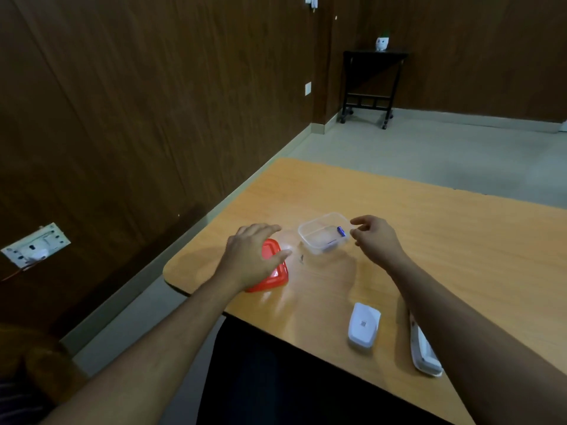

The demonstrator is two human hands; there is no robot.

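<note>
Head view: a clear, round-cornered box stands mouth up on the table, its longer sides slanting from near left to far right. A small blue battery lies inside by the right wall. The right hand is just beside the box, fingers loosely curled, holding nothing. The left hand, fingers spread, covers a flat red lid; contact unclear.

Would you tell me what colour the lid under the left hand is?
The lid is red, seen in the head view, with the left hand over it.
</note>
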